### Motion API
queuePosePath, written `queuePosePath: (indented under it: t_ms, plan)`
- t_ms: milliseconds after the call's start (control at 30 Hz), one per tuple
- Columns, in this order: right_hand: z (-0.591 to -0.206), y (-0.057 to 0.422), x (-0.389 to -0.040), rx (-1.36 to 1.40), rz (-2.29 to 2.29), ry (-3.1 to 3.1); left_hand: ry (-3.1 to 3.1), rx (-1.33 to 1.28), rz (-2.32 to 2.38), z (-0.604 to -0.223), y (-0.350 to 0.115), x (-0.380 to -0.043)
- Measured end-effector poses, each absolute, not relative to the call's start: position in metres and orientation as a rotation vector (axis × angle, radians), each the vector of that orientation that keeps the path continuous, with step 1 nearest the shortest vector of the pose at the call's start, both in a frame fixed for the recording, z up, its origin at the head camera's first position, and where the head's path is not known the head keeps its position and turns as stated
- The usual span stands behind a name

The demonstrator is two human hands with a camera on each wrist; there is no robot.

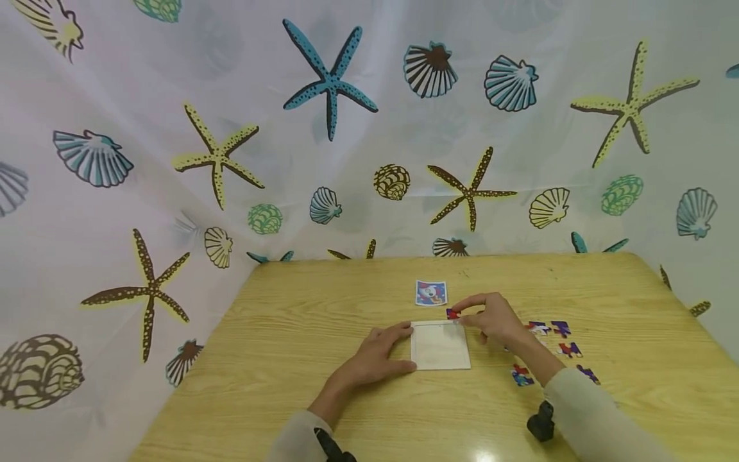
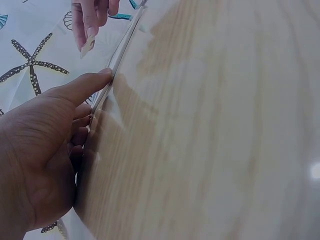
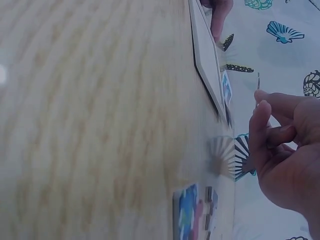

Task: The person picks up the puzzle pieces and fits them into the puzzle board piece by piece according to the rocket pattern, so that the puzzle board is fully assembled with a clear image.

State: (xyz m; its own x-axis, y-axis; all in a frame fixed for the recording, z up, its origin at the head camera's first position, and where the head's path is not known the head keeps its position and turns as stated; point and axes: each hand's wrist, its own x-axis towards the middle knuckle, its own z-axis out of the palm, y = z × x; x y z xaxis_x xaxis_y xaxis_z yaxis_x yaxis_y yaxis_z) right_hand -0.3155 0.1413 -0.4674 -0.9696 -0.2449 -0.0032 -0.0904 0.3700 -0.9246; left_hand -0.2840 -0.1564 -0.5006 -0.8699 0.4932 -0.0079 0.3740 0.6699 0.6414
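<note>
A square, cream-white puzzle tray (image 1: 441, 346) lies flat on the table. My left hand (image 1: 378, 356) rests at its left side, with the thumb at the near corner and a finger at the far corner. In the left wrist view, the thumb of the left hand (image 2: 55, 125) touches the tray's edge. My right hand (image 1: 489, 319) pinches a red and blue puzzle piece (image 1: 453, 314) between thumb and finger, over the tray's far right corner. From the right wrist, this piece (image 3: 258, 82) shows edge-on and raised off the table.
A small picture card (image 1: 431, 292) with a white cartoon figure lies beyond the tray. Several loose puzzle pieces (image 1: 570, 350) are scattered right of the tray, some partly hidden by the right forearm. A curtain (image 1: 358, 160) with shells and starfish hangs behind the wooden table (image 1: 323, 289).
</note>
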Motion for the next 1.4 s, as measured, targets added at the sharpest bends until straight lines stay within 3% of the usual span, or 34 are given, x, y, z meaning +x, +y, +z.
queuePosePath:
  t_ms: [367, 767, 1400]
  plan:
    - [-0.478, 0.12, -0.319, -0.37, -1.526, 2.542, 2.703, 0.679, 0.976, -0.501, -0.155, -0.284]
    - [-0.48, 0.1, -0.324, -0.666, -1.387, 2.669, 2.711, 0.694, 0.974, -0.503, -0.156, -0.286]
    - [-0.484, 0.075, -0.321, -0.625, -1.318, 2.738, 2.714, 0.695, 0.963, -0.502, -0.156, -0.285]
